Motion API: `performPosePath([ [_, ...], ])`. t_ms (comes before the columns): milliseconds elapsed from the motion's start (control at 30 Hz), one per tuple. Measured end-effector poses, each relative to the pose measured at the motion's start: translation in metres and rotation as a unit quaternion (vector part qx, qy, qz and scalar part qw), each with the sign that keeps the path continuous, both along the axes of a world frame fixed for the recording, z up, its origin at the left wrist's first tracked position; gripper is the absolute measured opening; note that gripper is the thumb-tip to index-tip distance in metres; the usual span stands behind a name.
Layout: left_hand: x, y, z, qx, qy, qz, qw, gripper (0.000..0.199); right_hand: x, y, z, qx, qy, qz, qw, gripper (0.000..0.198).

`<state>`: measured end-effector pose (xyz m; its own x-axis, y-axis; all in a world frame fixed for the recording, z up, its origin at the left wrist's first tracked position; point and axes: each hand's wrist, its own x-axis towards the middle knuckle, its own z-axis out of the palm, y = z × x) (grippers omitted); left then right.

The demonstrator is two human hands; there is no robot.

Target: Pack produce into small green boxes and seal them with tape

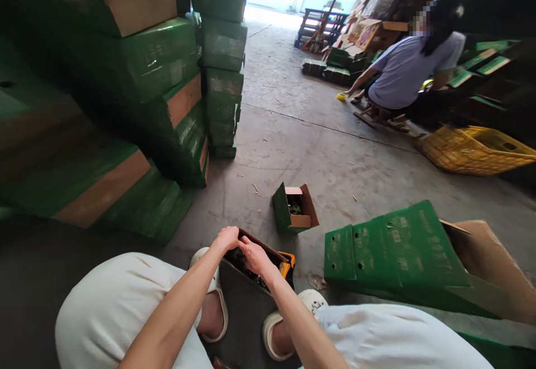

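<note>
Between my feet stands an open cardboard box (268, 246) with dark contents that I cannot make out. Over its far left corner, my left hand (228, 239) has its fingers curled, partly hidden at the rim. My right hand (255, 256) reaches in from the right with its fingers closed, and its fingertips meet those of the left. Whatever the two hands pinch there is too small or hidden to name. At the box's right end sits a yellow-orange and black object (287, 266).
Just ahead is a small open green box (294, 215) with dark green items. Green cartons (381, 246) lie to the right, and stacked green boxes (167, 56) rise at left. A co-worker (402, 67) sits low near a yellow crate (481, 148). A pallet jack (330, 9) stands farther back.
</note>
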<state>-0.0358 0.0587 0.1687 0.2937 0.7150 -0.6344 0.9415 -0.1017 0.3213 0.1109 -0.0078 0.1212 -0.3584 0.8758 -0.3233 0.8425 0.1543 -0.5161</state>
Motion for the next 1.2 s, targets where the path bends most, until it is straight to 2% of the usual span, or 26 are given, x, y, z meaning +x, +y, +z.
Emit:
performPosePath([
  [133, -0.001, -0.001, 0.000, 0.000, 0.007, -0.006, 1.000, 0.037, 0.003, 0.005, -0.008, -0.013, 0.006, 0.051, 0.999, 0.042],
  [300, -0.002, -0.006, -0.001, 0.005, 0.013, -0.016, 1.000, 0.034, -0.020, -0.008, -0.025, -0.019, -0.004, 0.032, 0.999, 0.058],
  [400, -0.002, -0.010, 0.000, 0.008, 0.019, -0.022, 1.000, 0.034, -0.027, -0.020, -0.024, -0.009, 0.007, 0.016, 1.000, 0.068],
  [500, 0.000, -0.014, 0.000, 0.018, 0.023, -0.030, 0.999, 0.036, -0.027, -0.032, -0.018, 0.004, 0.028, -0.003, 1.000, 0.070],
  [567, 0.001, -0.015, -0.001, 0.020, 0.023, -0.035, 0.999, 0.035, -0.022, -0.047, -0.016, 0.035, 0.044, -0.059, 0.997, 0.063],
  [667, 0.004, -0.015, -0.003, 0.021, 0.026, -0.036, 0.999, 0.033, -0.006, -0.082, -0.017, 0.094, 0.011, -0.225, 0.970, 0.048],
  [700, 0.005, -0.015, -0.004, 0.020, 0.027, -0.036, 0.999, 0.033, 0.000, -0.094, -0.017, 0.095, -0.021, -0.271, 0.958, 0.046],
  [767, 0.005, -0.014, -0.005, 0.018, 0.028, -0.035, 0.999, 0.032, 0.011, -0.108, -0.016, 0.058, -0.098, -0.304, 0.946, 0.048],
  [900, 0.004, -0.014, -0.005, 0.020, 0.031, -0.037, 0.999, 0.035, 0.016, -0.095, -0.005, -0.041, -0.201, -0.255, 0.945, 0.064],
  [967, 0.004, -0.015, -0.003, 0.023, 0.033, -0.036, 0.999, 0.036, 0.015, -0.081, 0.003, -0.067, -0.215, -0.237, 0.945, 0.061],
  [1033, 0.005, -0.017, -0.001, 0.023, 0.033, -0.037, 0.999, 0.035, 0.017, -0.075, 0.010, -0.078, -0.215, -0.224, 0.947, 0.048],
  [1100, 0.007, -0.019, 0.001, 0.025, 0.030, -0.041, 0.998, 0.034, 0.020, -0.077, 0.015, -0.080, -0.216, -0.214, 0.949, 0.044],
  [1200, 0.011, -0.021, 0.001, 0.035, 0.025, -0.049, 0.998, 0.037, 0.020, -0.088, 0.015, -0.067, -0.224, -0.203, 0.951, 0.067],
])
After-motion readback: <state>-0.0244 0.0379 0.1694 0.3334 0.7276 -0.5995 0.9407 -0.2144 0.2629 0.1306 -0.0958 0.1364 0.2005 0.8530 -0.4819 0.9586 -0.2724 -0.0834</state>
